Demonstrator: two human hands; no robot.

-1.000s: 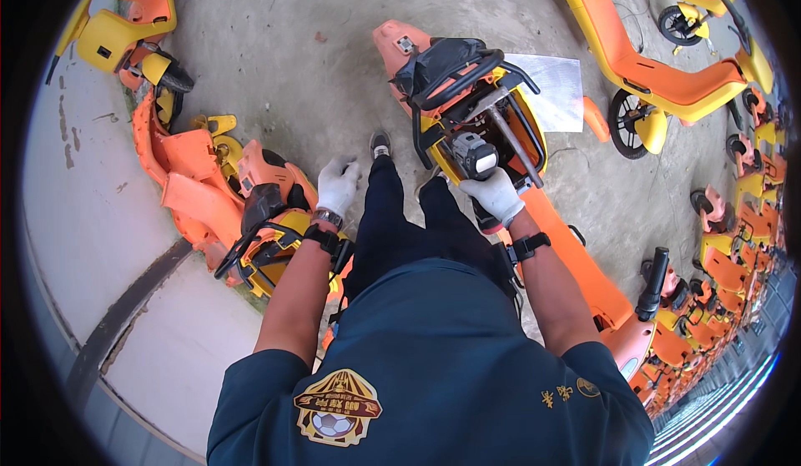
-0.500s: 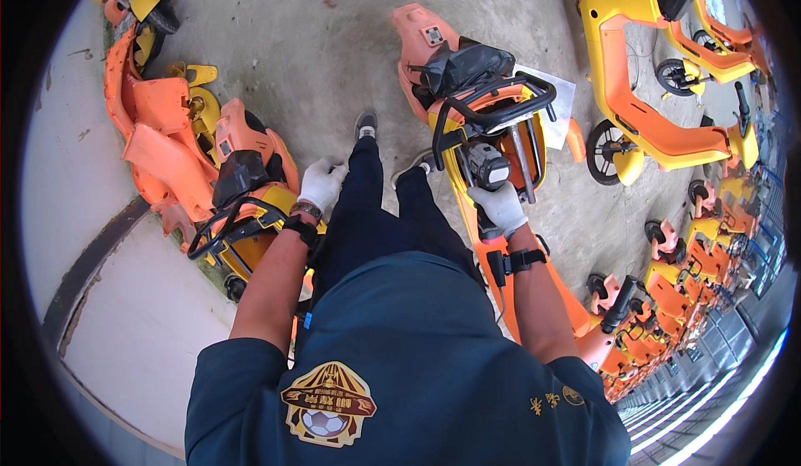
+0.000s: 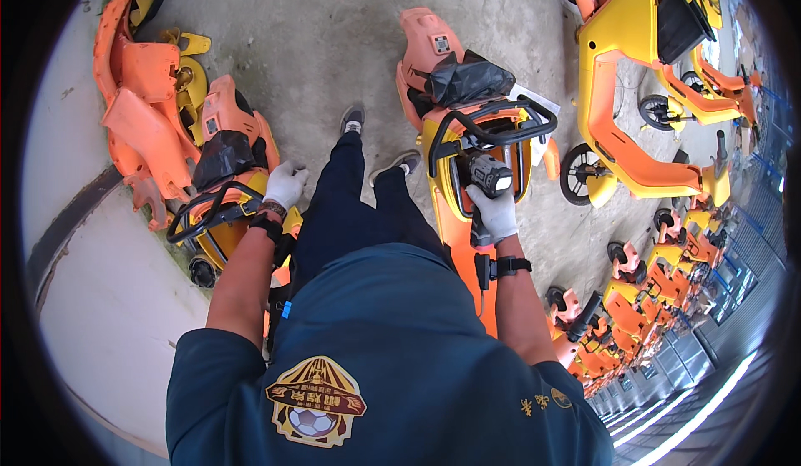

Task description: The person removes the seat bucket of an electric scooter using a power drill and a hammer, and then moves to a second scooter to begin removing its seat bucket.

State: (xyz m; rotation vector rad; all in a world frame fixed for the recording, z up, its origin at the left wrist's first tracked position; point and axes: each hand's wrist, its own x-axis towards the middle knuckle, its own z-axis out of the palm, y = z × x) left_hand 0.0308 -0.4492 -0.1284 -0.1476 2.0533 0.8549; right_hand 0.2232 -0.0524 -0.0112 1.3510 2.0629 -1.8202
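Observation:
My right hand (image 3: 498, 213), in a white glove, is wrapped around the grip of a grey and black cordless power driver (image 3: 486, 171). A bright patch shows at one end of the driver. It sits over the orange and yellow scooter (image 3: 455, 241) to my right, beside its black tubular rack (image 3: 501, 137). My left hand (image 3: 285, 186), also gloved in white, has its fingers curled in. Whatever they may hold is hidden. It hangs next to the other orange scooter (image 3: 244, 192) on my left and appears apart from it.
Orange body panels (image 3: 150, 136) are heaped against the white wall (image 3: 125, 332) at left. A yellow and orange scooter (image 3: 617, 115) stands at the far right, and several more (image 3: 642, 299) line up behind it at lower right. Black plastic (image 3: 467, 78) covers the right scooter's seat.
The whole view has shifted a little as I move. My left hand sits closer to the left scooter. The driver stays in my right hand by the rack.

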